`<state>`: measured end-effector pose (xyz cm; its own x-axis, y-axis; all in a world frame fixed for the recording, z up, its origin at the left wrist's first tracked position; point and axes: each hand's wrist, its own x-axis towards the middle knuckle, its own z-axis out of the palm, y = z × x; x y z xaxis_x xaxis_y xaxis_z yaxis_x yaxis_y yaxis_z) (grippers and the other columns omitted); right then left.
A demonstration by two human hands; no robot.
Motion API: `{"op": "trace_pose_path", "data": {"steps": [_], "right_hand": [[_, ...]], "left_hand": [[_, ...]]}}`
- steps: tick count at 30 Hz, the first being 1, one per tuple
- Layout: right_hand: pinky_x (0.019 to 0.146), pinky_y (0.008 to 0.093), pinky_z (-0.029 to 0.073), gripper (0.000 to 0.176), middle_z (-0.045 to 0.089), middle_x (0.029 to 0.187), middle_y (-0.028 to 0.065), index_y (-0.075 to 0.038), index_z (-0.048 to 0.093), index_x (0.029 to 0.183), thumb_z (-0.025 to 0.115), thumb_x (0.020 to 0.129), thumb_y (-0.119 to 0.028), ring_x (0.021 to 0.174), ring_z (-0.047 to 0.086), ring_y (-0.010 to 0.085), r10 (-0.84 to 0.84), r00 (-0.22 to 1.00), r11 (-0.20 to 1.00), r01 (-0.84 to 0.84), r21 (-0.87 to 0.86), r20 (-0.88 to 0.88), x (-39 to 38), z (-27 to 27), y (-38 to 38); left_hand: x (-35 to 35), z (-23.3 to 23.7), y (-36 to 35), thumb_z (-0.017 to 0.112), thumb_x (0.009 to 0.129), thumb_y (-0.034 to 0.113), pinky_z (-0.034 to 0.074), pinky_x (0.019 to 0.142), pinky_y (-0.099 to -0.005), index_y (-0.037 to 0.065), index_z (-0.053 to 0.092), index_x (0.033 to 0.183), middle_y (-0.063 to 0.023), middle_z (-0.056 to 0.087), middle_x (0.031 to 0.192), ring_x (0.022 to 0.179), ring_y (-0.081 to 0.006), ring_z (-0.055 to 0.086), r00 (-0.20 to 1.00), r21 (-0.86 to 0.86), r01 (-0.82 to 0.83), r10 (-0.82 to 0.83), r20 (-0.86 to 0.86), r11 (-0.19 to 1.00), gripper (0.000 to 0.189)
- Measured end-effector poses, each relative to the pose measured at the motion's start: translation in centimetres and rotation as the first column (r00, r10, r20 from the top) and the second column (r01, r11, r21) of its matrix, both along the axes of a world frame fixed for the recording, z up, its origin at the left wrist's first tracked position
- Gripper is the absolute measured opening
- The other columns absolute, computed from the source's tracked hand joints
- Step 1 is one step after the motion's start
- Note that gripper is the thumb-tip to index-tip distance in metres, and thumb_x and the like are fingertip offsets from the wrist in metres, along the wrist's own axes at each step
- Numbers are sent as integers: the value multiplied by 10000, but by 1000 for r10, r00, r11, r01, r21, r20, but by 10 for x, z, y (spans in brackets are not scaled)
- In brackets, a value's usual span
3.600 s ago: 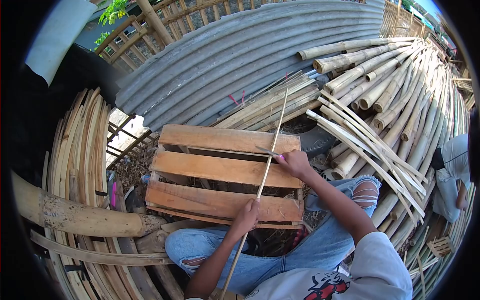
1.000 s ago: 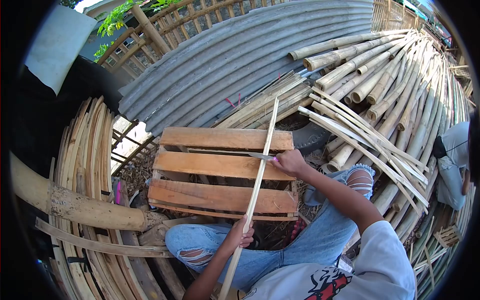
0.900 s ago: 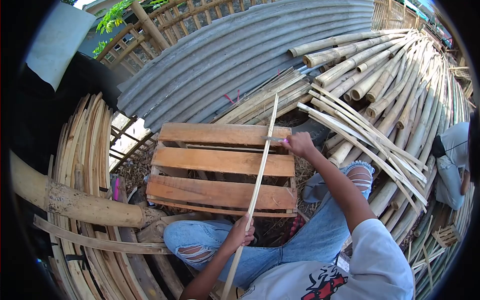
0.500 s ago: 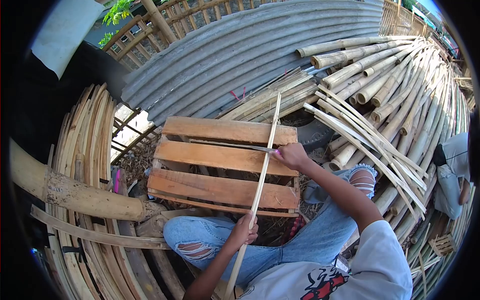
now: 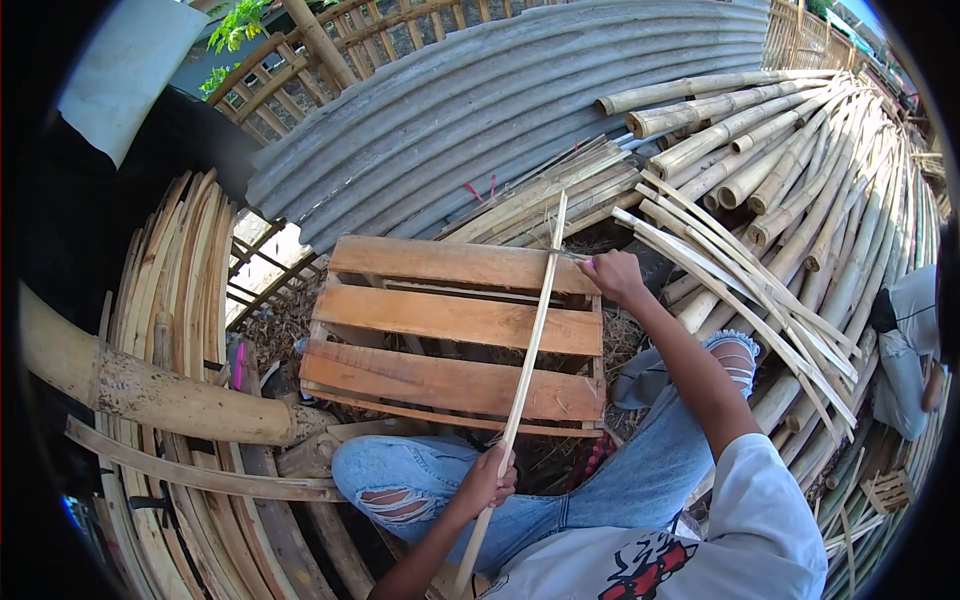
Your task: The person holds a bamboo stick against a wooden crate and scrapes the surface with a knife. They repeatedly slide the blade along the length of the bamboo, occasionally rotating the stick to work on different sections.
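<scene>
A long, pale bamboo strip (image 5: 533,345) slants from my lap up across a slatted wooden crate (image 5: 450,317). My left hand (image 5: 487,482) is wrapped round its lower part, just above my knee. My right hand (image 5: 613,277) grips a knife (image 5: 567,254) with a pink handle, mostly covered by the fingers. The thin blade lies against the strip near its upper end, above the crate's far slat. Fine shavings cling to the strip beside the blade.
Split bamboo strips (image 5: 740,275) lie at the right on a big pile of bamboo poles (image 5: 790,195). More slats (image 5: 175,290) are stacked at the left by a thick bamboo pole (image 5: 190,395). Corrugated sheeting (image 5: 500,110) stands behind the crate. Another person (image 5: 910,335) sits at the far right.
My right hand has moved the knife up and away from me along the bamboo strip, from mid-crate to near its upper end. My left hand keeps its hold.
</scene>
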<state>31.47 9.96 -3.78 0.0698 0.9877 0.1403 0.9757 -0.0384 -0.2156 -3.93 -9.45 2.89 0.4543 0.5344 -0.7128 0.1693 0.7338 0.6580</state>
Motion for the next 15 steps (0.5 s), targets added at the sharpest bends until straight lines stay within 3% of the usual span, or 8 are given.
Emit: {"op": "trace_pose_path", "data": {"steps": [3, 5, 7, 9, 11, 12, 13, 15], "right_hand": [[502, 422, 472, 613, 590, 546, 143, -91, 632, 558, 408, 879, -562, 533, 605, 332, 210, 978, 973, -209, 95, -1, -52, -1, -20], [538, 433, 478, 609, 590, 558, 159, -88, 640, 585, 397, 888, -558, 567, 614, 338, 264, 964, 961, -265, 74, 16, -36, -2, -14], [582, 449, 480, 609, 594, 573, 176, -84, 652, 627, 384, 893, -563, 602, 620, 355, -59, 998, 989, 60, -136, 7, 8, 1, 8], [605, 459, 480, 621, 596, 574, 179, -77, 658, 657, 371, 895, -573, 617, 625, 364, -12, 1000, 995, 13, -99, 9, -17, 3, -1], [585, 456, 480, 622, 601, 575, 170, -79, 658, 652, 368, 896, -573, 616, 631, 353, 258, 966, 966, -257, -17, 26, -50, 5, -18], [590, 457, 480, 606, 608, 598, 174, -97, 671, 675, 363, 900, -568, 650, 638, 346, 278, 959, 960, -276, -49, 48, -47, 1, -18], [571, 458, 476, 589, 609, 606, 175, -93, 671, 676, 374, 901, -549, 649, 632, 351, 52, 999, 998, -51, -37, 17, -25, -2, -4], [544, 457, 469, 580, 608, 604, 173, -75, 665, 662, 393, 895, -531, 620, 622, 354, -187, 982, 982, 186, -32, -19, 29, -1, 12]], "left_hand": [[-1, 1, 3, 293, 984, 456, 226, 312, -200, 113, 396, 847, 41, 293, 529, 361, -44, 263, 998, -60, -18, 22, 55, 998, 383], [0, -4, -3, 295, 982, 459, 222, 313, -198, 113, 398, 848, 45, 290, 529, 362, -43, 263, 999, -67, -11, 14, 47, 998, 385], [2, -2, -9, 293, 982, 458, 224, 312, -200, 111, 396, 847, 45, 288, 528, 361, -44, 262, 999, -98, -13, 18, 44, 995, 386], [3, 1, -1, 291, 983, 457, 225, 311, -201, 109, 395, 846, 45, 286, 527, 360, -46, 261, 999, -86, -11, 15, 41, 996, 388], [6, 1, -1, 290, 983, 455, 230, 308, -204, 104, 394, 844, 42, 288, 529, 360, -47, 261, 998, -119, -17, 25, 62, 993, 391], [9, -1, -4, 290, 983, 455, 230, 308, -204, 104, 394, 844, 42, 288, 529, 360, -47, 261, 998, -118, -15, 23, 66, 993, 391], [11, -4, -12, 290, 983, 452, 232, 308, -204, 102, 394, 844, 40, 292, 532, 360, -47, 262, 1000, -61, -14, 16, 26, 998, 392], [7, -4, -20, 289, 984, 450, 234, 308, -204, 99, 394, 844, 38, 295, 534, 360, -46, 263, 999, -8, -7, 7, -35, 1000, 393]]}}
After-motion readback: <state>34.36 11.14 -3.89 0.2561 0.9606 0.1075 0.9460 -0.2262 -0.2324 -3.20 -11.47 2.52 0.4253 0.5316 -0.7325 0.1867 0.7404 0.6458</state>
